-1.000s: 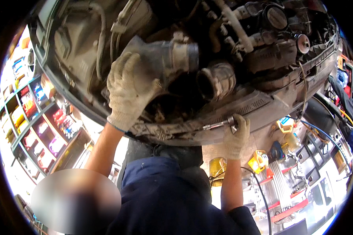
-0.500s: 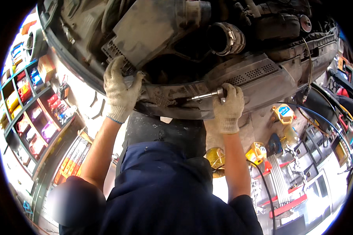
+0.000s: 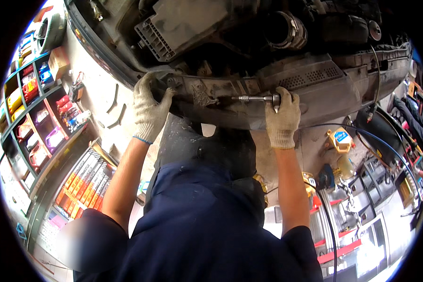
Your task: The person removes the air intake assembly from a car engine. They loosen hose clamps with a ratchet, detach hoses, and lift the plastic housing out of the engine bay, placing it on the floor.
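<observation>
A white knitted glove covers my left hand (image 3: 150, 110), which rests at the front edge of the car's engine bay, thumb spread from the fingers. My right hand (image 3: 283, 117), gloved alike, is closed around the head of a ratchet wrench (image 3: 254, 98). Its silver extension points left, level along the dusty front panel (image 3: 230, 116). A small dark bit or gap lies at its tip; I cannot tell whether it touches a fastener. Left of the tip sits a rough metal bracket (image 3: 203, 95). Beyond my hands are a dusty air filter box (image 3: 188, 21) and an open intake duct (image 3: 286, 30).
Shelves of colored bottles (image 3: 30, 87) stand at the left, with stacked orange boxes (image 3: 82, 183) below. On the right floor are a yellow jug (image 3: 340, 139), a blue hose (image 3: 385, 143), a black cable (image 3: 333, 230) and red-and-grey metal equipment (image 3: 340, 251).
My left hand has come down from beside the air filter box to the front edge. The ratchet has swung from a slant to nearly level. The whole view has shifted slightly.
</observation>
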A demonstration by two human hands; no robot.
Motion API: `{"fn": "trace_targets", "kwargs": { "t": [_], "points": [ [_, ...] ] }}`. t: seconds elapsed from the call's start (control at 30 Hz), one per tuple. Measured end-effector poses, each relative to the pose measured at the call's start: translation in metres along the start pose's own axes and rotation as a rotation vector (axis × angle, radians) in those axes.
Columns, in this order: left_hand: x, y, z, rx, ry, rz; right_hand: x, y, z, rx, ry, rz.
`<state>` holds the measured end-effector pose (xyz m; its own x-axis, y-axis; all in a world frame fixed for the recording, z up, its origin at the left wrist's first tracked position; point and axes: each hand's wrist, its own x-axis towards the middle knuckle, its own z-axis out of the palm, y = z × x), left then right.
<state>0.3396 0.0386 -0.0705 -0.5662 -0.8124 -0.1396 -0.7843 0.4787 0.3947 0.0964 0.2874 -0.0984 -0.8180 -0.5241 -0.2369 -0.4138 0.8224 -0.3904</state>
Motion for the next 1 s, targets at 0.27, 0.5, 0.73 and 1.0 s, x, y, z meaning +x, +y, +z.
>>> {"fn": "trace_targets", "kwargs": {
  "t": [0.27,0.5,0.73,1.0],
  "points": [
    [-0.009,-0.010,0.005,-0.034,0.040,0.045,0.035,0.038,-0.044,0.470,0.226,0.342],
    [-0.011,-0.011,0.009,0.123,-0.010,0.075,0.107,0.160,-0.076,0.746,0.470,0.650],
    [-0.008,-0.005,0.006,0.112,-0.042,0.049,0.167,0.233,-0.088,0.194,0.485,0.542],
    [0.004,-0.005,0.005,-0.101,0.006,-0.079,0.170,0.239,-0.095,0.127,0.371,0.498]
  ]
}}
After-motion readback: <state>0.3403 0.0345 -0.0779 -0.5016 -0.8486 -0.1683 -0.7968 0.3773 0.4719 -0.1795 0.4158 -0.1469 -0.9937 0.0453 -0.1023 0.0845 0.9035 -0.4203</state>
